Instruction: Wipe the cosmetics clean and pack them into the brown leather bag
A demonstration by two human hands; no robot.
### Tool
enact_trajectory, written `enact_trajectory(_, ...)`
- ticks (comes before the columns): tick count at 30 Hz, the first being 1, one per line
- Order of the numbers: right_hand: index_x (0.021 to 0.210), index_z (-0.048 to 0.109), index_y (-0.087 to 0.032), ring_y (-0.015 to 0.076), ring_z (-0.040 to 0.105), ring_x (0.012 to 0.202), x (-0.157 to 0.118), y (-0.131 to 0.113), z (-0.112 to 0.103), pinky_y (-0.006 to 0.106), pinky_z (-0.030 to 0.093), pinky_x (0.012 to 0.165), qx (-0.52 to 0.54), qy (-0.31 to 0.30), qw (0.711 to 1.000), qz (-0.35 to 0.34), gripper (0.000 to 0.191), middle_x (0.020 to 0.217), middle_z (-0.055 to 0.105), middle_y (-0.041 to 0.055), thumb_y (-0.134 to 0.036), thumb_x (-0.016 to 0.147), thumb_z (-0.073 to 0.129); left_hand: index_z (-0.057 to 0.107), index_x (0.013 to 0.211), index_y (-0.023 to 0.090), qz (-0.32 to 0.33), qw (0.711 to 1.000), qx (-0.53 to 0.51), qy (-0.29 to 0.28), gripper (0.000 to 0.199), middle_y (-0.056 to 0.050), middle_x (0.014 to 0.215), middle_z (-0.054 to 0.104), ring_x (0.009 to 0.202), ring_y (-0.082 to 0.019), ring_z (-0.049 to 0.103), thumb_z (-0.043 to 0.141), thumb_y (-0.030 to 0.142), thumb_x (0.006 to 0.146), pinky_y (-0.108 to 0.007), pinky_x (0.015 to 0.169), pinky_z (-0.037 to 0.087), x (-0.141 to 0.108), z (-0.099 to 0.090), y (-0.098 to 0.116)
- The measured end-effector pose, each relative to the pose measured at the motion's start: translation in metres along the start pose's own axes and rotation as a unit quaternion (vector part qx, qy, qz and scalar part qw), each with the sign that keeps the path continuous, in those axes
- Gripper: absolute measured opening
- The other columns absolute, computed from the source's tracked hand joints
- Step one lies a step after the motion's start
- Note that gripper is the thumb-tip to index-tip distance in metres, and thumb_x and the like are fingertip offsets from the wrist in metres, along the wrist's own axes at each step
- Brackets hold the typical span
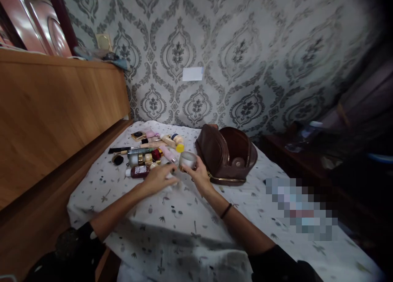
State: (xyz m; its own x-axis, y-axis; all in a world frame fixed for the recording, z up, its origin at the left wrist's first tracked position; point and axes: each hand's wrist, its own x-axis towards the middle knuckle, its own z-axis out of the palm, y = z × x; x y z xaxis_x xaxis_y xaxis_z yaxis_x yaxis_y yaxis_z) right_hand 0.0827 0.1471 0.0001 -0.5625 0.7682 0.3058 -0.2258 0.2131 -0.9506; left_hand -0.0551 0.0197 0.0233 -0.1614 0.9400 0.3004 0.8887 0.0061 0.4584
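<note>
My right hand (198, 173) is closed around a small round jar (188, 160) with a pale, greyish top, just left of the brown bag. Close by on the left, my left hand (160, 178) has its fingers bent, with something white and blurred at the fingertips that I cannot make out. Beyond my left hand lies a group of cosmetics: a dark red bottle (139, 171) with a white cap, a greenish tube (139, 151), a pink tube (168, 154), a yellow cap (179, 148) and a black compact (118, 160). The brown bag (215, 151) stands unzipped.
The patterned white cloth (181, 216) covers the surface under everything. A wooden cabinet (61, 110) borders it at the left, and a patterned wall (215, 48) rises behind. A blurred-out item (301, 210) lies at the right, near a dark table with a clear bottle (308, 131).
</note>
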Motion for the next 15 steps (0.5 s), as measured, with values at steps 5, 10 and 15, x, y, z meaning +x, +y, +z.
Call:
enact_trajectory(5, 0.121, 0.053, -0.019, 0.024, 0.063, 0.108, -0.01, 0.019, -0.01, 0.039, 0.048, 0.099, 0.007, 0.021, 1.0, 0.021, 0.069, 0.119, 0.066, 0.0106, -0.044, 0.063, 0.08, 0.058, 0.119, 0.021, -0.05, 0.983, 0.176, -0.007, 0.029, -0.012, 0.108, 0.068, 0.088, -0.026, 0.069, 0.055, 0.024, 0.091, -0.035, 0.075, 0.05, -0.005, 0.006, -0.001)
enact_trajectory(10, 0.125, 0.051, -0.02, 0.0251, 0.062, 0.112, -0.013, 0.031, -0.011, 0.039, 0.049, 0.098, 0.006, 0.021, 1.0, 0.013, 0.078, 0.123, 0.064, 0.0107, -0.039, 0.057, 0.083, 0.054, 0.113, 0.02, -0.063, 0.993, 0.034, 0.088, 0.023, -0.008, 0.106, 0.067, 0.096, -0.024, 0.065, 0.05, 0.032, 0.094, -0.033, 0.081, 0.05, 0.005, -0.007, -0.003)
enact_trajectory(15, 0.113, 0.058, -0.018, 0.0241, 0.063, 0.102, -0.018, 0.025, -0.011, 0.038, 0.05, 0.094, -0.073, -0.023, 0.997, -0.029, 0.062, 0.109, 0.068, 0.0069, -0.034, 0.059, 0.082, 0.054, 0.097, 0.02, -0.012, 0.967, -0.148, 0.209, 0.011, -0.005, 0.098, 0.062, 0.094, -0.02, 0.06, 0.05, 0.03, 0.093, -0.03, 0.082, 0.05, 0.017, 0.004, 0.017)
